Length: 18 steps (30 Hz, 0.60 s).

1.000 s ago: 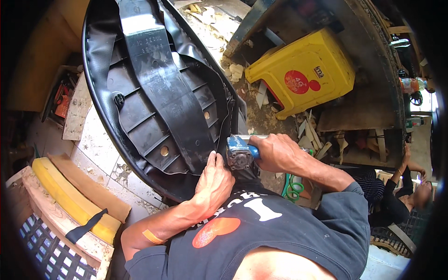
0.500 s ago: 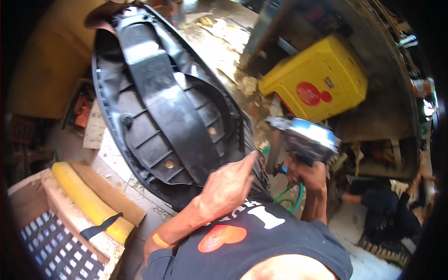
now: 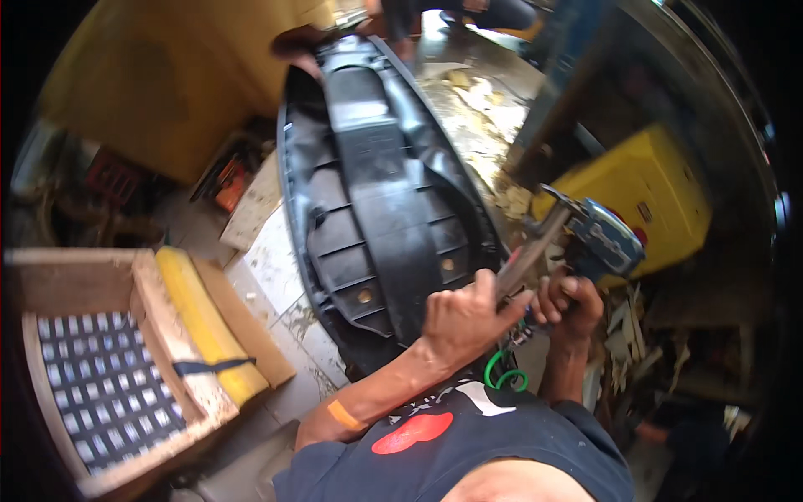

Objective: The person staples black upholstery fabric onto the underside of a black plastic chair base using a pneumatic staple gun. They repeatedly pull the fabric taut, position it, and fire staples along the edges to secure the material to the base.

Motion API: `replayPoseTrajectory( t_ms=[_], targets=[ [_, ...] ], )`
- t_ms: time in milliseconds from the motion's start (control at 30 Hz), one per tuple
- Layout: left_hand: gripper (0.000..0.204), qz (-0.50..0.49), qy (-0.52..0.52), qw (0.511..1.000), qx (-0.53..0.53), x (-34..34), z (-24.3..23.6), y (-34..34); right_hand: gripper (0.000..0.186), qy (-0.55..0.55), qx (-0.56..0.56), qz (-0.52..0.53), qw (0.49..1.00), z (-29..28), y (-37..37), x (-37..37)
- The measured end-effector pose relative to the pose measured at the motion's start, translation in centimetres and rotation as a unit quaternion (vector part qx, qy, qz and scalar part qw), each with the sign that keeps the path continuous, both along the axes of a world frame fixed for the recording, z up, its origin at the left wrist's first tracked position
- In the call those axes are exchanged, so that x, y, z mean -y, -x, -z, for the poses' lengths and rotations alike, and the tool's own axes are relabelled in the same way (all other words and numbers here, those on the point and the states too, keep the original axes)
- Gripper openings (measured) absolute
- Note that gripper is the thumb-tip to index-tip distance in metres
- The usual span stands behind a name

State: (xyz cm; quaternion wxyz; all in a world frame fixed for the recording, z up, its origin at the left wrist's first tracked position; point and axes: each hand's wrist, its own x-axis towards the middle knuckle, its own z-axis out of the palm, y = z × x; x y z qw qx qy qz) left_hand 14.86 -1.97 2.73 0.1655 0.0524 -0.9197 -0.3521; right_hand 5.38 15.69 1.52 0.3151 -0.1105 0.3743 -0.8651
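Observation:
A long black motorcycle seat (image 3: 381,184) lies upside down in front of me, its ribbed plastic base facing up and its cover wrapped round the rim. To the right of it, my right hand (image 3: 573,305) is closed round the handle of a blue and silver staple gun (image 3: 606,237), tilted with its long magazine pointing back toward me. A green coiled air hose (image 3: 506,374) hangs below. My left hand (image 3: 468,322) is at the magazine's rear end, which sits between thumb and forefinger; its other fingers are curled and partly hidden.
Left of the seat stands a wooden frame with woven black straps (image 3: 109,381), yellow foam (image 3: 196,314) along its side. At right, a yellow box (image 3: 661,197) sits in a dark cabinet. Foam scraps (image 3: 481,96) litter the floor beyond. Another person's leg (image 3: 502,12) shows at the top.
My left hand has moved from beside the seat to the staple gun's magazine. The staple gun has turned, its magazine now toward my left hand. The whole view has shifted, bringing the seat rightward.

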Motion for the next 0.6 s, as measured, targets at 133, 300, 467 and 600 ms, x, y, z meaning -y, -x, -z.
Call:
replayPoseTrajectory(
  t_ms=[133, 300, 467, 600],
  targets=[
    [0.048, 0.131, -0.005, 0.972, 0.193, -0.5, 0.1, -2.7, 0.034, 0.166, 0.104, 0.054, 0.979, 3.8, 2.4, -4.6],
    [0.053, 0.242, -0.032, 0.948, 0.204, -4.1, 3.1, -2.7, 0.014, 0.023, 0.240, 0.281, 0.929, 8.6, 1.5, -12.6],
    [0.053, 0.435, 0.029, 0.861, 0.261, -2.7, 3.7, -2.5, 0.012, -0.282, 0.244, 0.484, 0.792, 9.9, -2.0, -19.7],
    [0.048, 0.490, 0.098, 0.826, 0.260, -2.4, 3.3, -2.6, 0.015, -0.553, 0.172, 0.460, 0.673, 10.6, -4.5, -23.9]
  ],
)
